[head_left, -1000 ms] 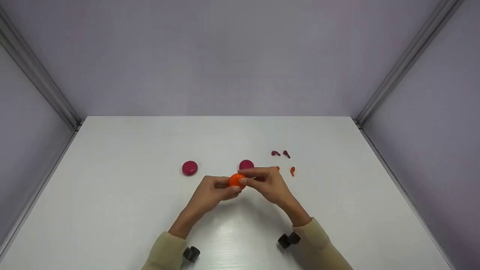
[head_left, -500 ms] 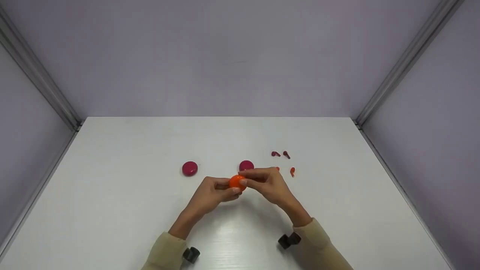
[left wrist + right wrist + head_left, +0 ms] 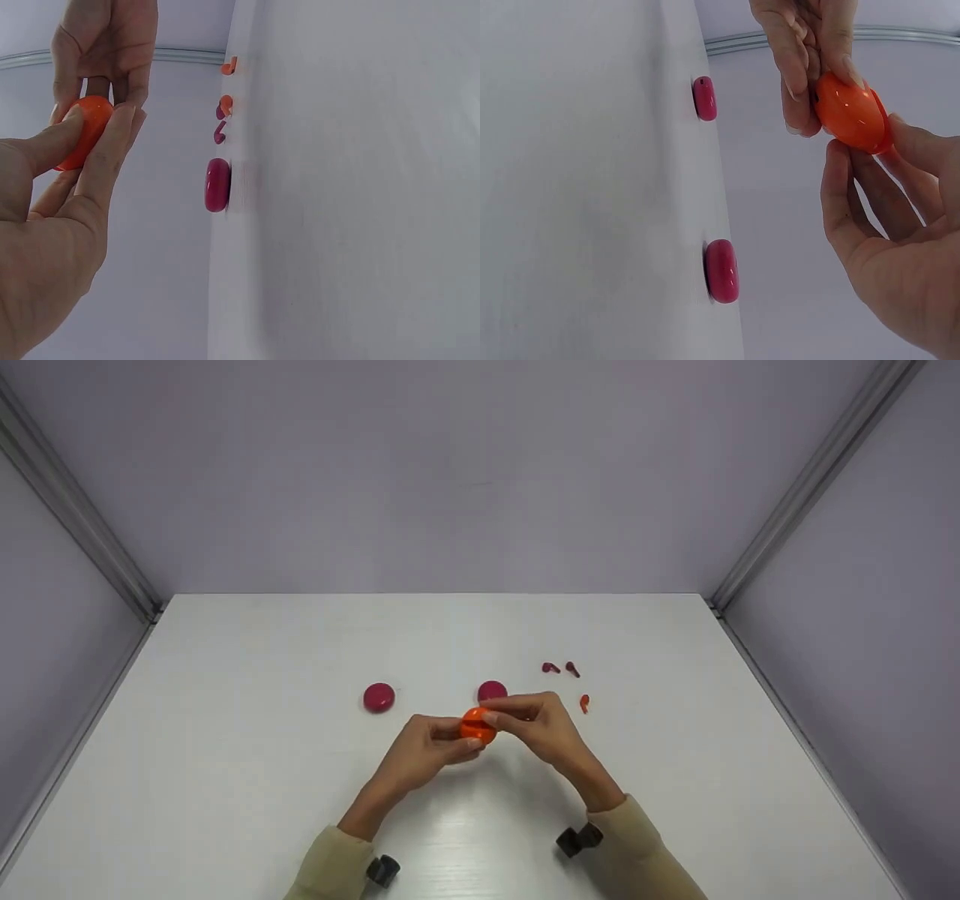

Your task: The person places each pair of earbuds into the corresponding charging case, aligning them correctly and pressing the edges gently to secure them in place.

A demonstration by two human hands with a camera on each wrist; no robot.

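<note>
Both hands are meeting above the white table (image 3: 225, 780), just in front of the nearer magenta earbud case (image 3: 492, 691), and between them they are holding a small round orange earbud case (image 3: 477, 725) clear of the surface. The left hand (image 3: 429, 744) is curling its fingers under and around the orange case, with the thumb pressing on its near side; the left wrist view is showing the fingertips (image 3: 120, 120) pinching the orange shell (image 3: 84, 129). The right hand (image 3: 538, 721) is coming in from the other side, its thumb and forefinger pinching the top of the case, and in the right wrist view a dark seam is showing along the edge of the shell (image 3: 853, 112), though whether the lid is parting there cannot be told. A second magenta earbud case (image 3: 379, 697) is lying well to the left of the nearer magenta one. To the right of that nearer case, two magenta earbuds (image 3: 561, 667) are lying side by side, and a single orange earbud (image 3: 584, 703) is lying just nearer than them, close beside the right hand's knuckles. The left wrist view is showing another orange earbud (image 3: 226, 103) next to the magenta ones. Both forearms are wearing beige sleeves (image 3: 334, 859), each with a black wrist mount (image 3: 577, 840).
</note>
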